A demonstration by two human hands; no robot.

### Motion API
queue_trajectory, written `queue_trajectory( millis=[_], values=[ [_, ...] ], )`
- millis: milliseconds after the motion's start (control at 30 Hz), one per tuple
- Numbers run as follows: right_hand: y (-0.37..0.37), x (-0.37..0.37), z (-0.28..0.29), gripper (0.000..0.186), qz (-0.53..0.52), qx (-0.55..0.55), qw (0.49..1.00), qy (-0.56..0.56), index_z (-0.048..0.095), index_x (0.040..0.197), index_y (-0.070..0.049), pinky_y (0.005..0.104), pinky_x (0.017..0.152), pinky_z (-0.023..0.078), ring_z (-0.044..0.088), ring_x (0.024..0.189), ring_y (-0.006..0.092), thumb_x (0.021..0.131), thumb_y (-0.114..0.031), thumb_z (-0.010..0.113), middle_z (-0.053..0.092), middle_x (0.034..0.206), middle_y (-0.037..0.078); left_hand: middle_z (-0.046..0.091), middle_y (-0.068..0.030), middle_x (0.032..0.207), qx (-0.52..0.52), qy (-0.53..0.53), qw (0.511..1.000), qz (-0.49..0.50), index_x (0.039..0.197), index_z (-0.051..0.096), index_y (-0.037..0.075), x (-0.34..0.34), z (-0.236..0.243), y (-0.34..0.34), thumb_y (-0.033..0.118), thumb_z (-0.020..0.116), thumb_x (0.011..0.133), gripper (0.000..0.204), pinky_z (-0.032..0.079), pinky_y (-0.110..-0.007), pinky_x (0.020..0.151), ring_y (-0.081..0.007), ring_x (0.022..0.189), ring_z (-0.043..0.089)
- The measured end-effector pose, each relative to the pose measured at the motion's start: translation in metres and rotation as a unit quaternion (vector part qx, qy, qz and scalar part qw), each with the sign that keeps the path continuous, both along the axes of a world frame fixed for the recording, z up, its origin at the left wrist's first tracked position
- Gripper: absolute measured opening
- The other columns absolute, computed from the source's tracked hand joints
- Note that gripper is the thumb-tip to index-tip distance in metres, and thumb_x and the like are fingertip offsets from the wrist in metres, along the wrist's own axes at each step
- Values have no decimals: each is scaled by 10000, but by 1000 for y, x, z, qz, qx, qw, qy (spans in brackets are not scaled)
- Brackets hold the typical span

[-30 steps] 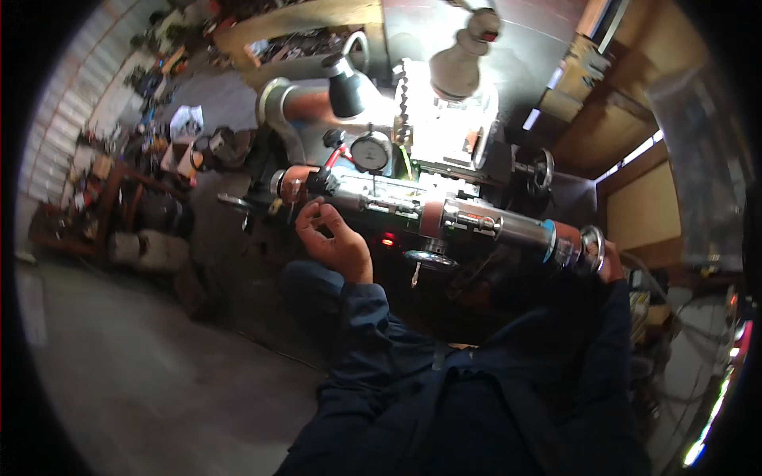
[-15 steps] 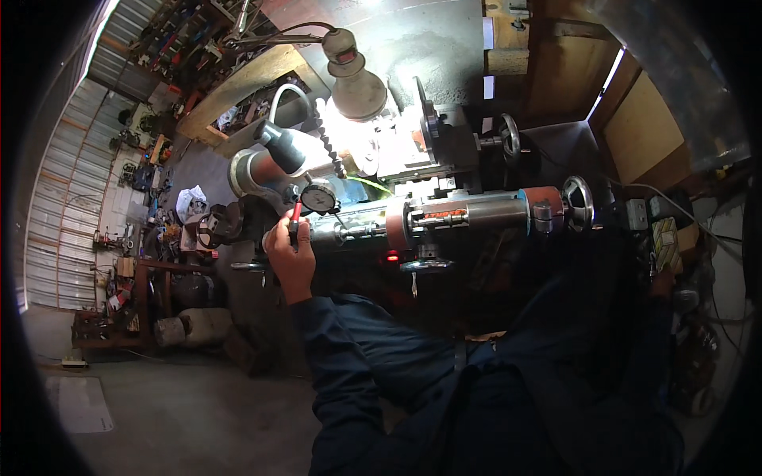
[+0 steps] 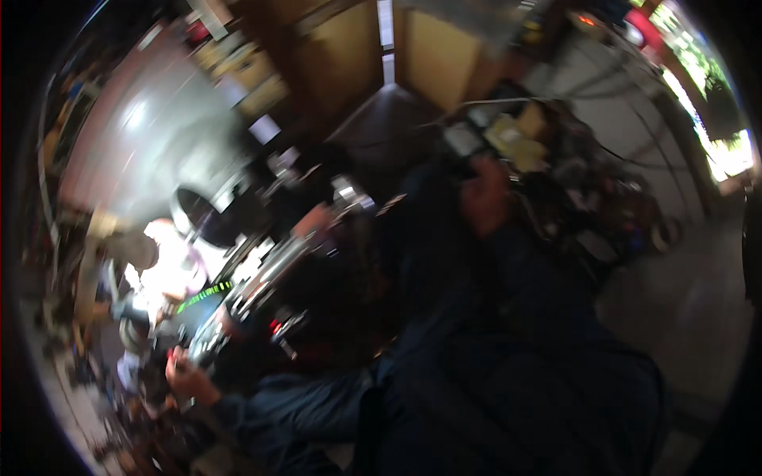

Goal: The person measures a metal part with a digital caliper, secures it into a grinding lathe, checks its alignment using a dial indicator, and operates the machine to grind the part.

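My left hand (image 3: 193,382) is closed around a slim red and black tool, whose red part (image 3: 171,356) shows at the fingers. It is beside the left end of a machine with a bright metal cylinder (image 3: 274,266), lit strongly by a lamp. The dial gauge seen near this hand before is lost in blur. My right hand (image 3: 486,197) is out to the right, close to a yellow box (image 3: 514,144) and a grey box (image 3: 463,140). Motion smears its fingers, so whether it holds anything is unclear.
The machine's large dark wheel (image 3: 198,214) and a lamp head (image 3: 135,248) stand at the left. Wooden panels (image 3: 337,55) rise at the back. Cables (image 3: 647,119) and blurred clutter (image 3: 627,210) lie at the right, beside a bright opening (image 3: 726,151).
The view has swung to the right, so the machine now appears tilted at the left. My right hand, dim at the edge before, shows more fully. My left hand keeps the red and black tool.
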State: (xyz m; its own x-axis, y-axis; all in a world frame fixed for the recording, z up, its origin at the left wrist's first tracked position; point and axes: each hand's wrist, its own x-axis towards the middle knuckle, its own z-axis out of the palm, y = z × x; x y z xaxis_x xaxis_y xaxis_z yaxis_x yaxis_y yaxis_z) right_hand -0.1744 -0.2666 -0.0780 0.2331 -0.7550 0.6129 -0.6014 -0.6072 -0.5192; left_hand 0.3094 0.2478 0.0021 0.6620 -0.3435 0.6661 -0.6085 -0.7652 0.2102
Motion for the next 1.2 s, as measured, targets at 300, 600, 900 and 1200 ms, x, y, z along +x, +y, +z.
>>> queue_trajectory(
  millis=[300, 600, 900, 1200],
  values=[
    [189, 90, 99, 566, 586, 98, 796, -115, 530, 1350, 9, 454, 993, 490, 586, 1176, 385, 867, -225, 710, 582, 1280, 206, 648, -110, 947, -408, 188, 893, -11, 941, 662, -25, -187, 67, -167, 387, 404, 1092, 508, 447, -375, 897, -216, 912, 604],
    [144, 59, 116, 372, 269, 400, 827, -288, 628, 1257, -45, 408, 871, 521, 672, 979, 299, 924, -195, 698, 682, 1071, 130, 514, -273, 1372, -236, 464, 682, -514, 1282, 537, -95, -328, 75, -258, 667, 531, 933, 838, 414, -469, 1069, -379, 1268, 530],
    [-12, -105, -7, 405, -344, 259, 898, 90, 652, 1155, -61, 508, 847, 516, 653, 1021, 430, 982, -415, 555, 700, 1078, 208, 706, -175, 1122, -75, 29, 995, -57, 1098, 682, -56, -136, 23, -99, 171, 510, 1060, 287, 528, -374, 928, -278, 1027, 676],
    [-59, -254, -136, 352, -419, 237, 838, 256, 724, 904, -71, 455, 697, 566, 703, 781, 344, 784, -396, 789, 706, 842, 151, 712, -168, 1152, -68, 194, 979, 11, 1150, 687, -30, -6, -2, 2, 111, 611, 971, 239, 518, -347, 942, -260, 1049, 677]
  ],
)
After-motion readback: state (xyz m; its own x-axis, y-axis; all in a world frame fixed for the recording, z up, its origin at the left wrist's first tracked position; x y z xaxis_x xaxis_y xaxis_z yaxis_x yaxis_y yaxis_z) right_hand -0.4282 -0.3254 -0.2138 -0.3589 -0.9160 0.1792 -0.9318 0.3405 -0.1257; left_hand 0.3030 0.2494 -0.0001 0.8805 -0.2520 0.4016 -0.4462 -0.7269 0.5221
